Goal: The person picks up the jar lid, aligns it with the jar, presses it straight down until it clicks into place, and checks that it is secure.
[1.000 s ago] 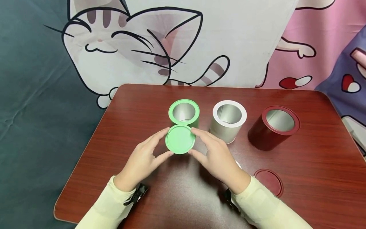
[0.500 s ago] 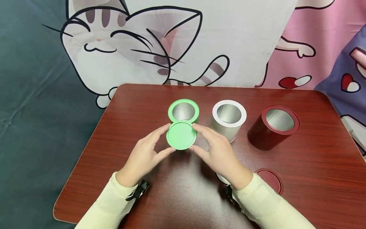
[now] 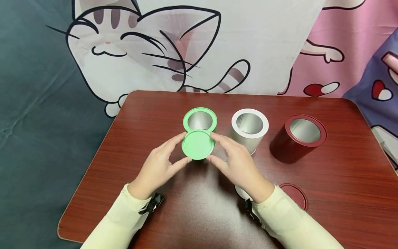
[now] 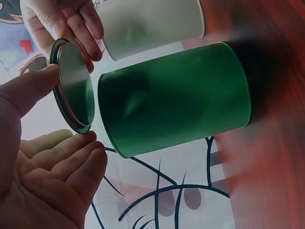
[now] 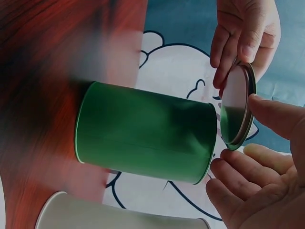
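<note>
Between both hands is a round green lid (image 3: 198, 144), its shiny metal underside turned toward the can in the wrist views. My left hand (image 3: 160, 166) pinches the lid's left edge between thumb and fingers. On the opposite edge my right hand (image 3: 234, 164) does the same. A green can (image 4: 174, 100) stands upright on the table just beyond, its mouth uncovered and silvery inside. In the head view the lid overlaps the near part of the can's rim; both wrist views show a gap between lid and rim.
To the right stand an open white can (image 3: 248, 133) and an open dark red can (image 3: 289, 145) on the brown table (image 3: 102, 193). A red lid (image 3: 295, 195) lies near the right sleeve. A white lid (image 3: 240, 192) is partly hidden under the right wrist.
Both hands have carried the green lid a little away from the body, toward the green can. It overlaps more of the rim in the head view. The cans stay in place.
</note>
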Available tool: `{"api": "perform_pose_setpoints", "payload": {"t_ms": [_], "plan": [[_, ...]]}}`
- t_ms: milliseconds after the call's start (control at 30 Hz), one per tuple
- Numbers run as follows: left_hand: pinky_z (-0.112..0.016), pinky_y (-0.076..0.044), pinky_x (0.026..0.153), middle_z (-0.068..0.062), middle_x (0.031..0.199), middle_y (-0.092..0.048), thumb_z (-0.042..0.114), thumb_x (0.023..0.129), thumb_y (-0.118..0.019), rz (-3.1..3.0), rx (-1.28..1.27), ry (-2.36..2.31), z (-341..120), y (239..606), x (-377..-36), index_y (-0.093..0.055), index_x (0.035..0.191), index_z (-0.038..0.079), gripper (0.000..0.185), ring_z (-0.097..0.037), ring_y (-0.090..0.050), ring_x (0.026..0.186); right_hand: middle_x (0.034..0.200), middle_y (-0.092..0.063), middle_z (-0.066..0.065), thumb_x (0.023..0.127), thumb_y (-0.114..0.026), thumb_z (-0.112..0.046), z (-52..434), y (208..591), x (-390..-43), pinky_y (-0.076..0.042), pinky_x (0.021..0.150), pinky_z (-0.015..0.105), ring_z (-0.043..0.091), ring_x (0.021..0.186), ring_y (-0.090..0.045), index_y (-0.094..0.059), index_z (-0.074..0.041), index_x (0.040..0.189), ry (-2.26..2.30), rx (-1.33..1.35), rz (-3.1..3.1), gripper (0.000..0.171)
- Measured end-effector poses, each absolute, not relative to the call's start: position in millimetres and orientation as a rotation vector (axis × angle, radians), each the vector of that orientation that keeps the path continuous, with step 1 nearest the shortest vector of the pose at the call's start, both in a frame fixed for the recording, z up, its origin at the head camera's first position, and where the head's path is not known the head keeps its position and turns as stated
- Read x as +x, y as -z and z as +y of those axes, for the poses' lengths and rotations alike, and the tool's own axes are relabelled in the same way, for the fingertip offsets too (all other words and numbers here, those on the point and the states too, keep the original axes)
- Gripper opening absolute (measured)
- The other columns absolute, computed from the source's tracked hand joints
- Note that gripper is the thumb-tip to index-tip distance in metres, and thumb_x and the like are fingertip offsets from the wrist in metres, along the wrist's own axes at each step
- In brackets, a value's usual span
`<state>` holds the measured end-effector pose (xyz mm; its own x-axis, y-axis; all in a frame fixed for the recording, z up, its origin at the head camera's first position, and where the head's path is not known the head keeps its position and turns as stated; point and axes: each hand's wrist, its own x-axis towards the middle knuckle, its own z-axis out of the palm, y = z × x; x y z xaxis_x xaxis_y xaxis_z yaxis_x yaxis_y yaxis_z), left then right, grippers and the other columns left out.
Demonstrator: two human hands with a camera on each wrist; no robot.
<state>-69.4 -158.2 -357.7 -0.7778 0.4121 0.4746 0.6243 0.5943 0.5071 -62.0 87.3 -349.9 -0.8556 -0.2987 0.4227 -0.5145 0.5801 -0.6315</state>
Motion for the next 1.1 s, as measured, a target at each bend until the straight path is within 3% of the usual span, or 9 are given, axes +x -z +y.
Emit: {"api": "perform_pose_setpoints", "payload": {"t_ms": [433, 700, 1100], "plan": [[-0.040, -0.051, 0.102, -0.007, 0.139, -0.060, 0.020, 0.081, -0.085, -2.589, -0.771, 0.984, -156, 355, -74, -0.051, 0.144, 0.006, 0.073, -0.019, -0.059, 0.127, 0.132, -0.066, 0.011, 0.082, -0.084, -0.015, 85, 346, -66, -0.051, 0.101, 0.043, 0.025, 0.122, -0.063, -0.062, -0.003, 0.135, -1.127, 0.619, -2.566, 0.059], [-0.042, -0.053, 0.098, -0.010, 0.135, -0.063, 0.020, 0.079, -0.087, -2.545, -0.755, 0.972, -150, 355, -77, -0.053, 0.142, 0.002, 0.073, -0.022, -0.061, 0.123, 0.129, -0.067, 0.010, 0.083, -0.082, -0.014, 86, 348, -69, -0.054, 0.095, 0.044, 0.025, 0.117, -0.065, -0.063, -0.004, 0.134, -1.102, 0.580, -2.570, 0.055], [-0.042, -0.052, 0.099, -0.012, 0.133, -0.064, 0.019, 0.080, -0.086, -2.562, -0.715, 0.952, -148, 354, -82, -0.054, 0.140, 0.000, 0.071, -0.025, -0.062, 0.121, 0.128, -0.068, 0.011, 0.083, -0.081, -0.012, 83, 348, -73, -0.051, 0.100, 0.042, 0.025, 0.119, -0.064, -0.064, -0.002, 0.131, -1.072, 0.580, -2.529, 0.052]]}}
